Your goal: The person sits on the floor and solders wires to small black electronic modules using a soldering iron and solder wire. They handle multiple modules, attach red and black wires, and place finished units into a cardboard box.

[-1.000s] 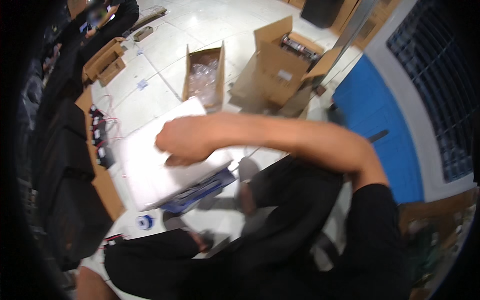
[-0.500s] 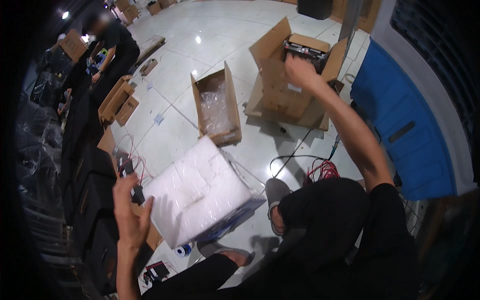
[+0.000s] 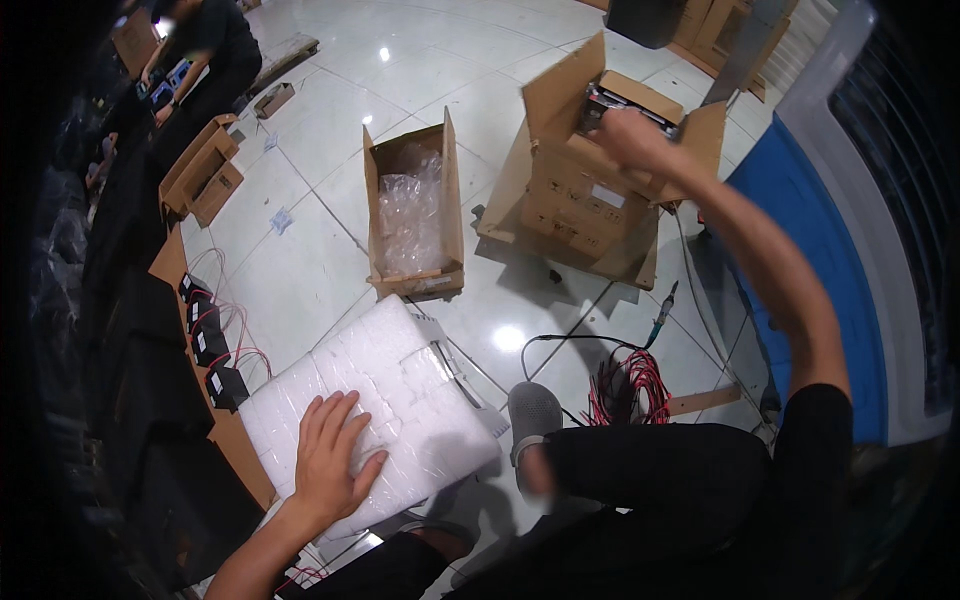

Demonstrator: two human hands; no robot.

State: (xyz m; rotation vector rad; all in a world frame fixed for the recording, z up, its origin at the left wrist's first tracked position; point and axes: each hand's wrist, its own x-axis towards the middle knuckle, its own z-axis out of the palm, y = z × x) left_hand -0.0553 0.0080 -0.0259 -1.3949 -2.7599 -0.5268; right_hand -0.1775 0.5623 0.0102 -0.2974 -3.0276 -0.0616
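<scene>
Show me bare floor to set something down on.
Bare floor lies beyond the plastic-filled carton and, except for packets, between it and the cardboard tray. Crowded: around the red wire bundle, and at the small black boxes left of the white block under the left hand.

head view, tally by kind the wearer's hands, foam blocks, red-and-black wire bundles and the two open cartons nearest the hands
Hands: 2 (left hand, right hand)
White foam block: 1
Red-and-black wire bundle: 1
Open cartons: 2 (carton holding clear plastic, carton at the right hand)
Total: 6
</scene>
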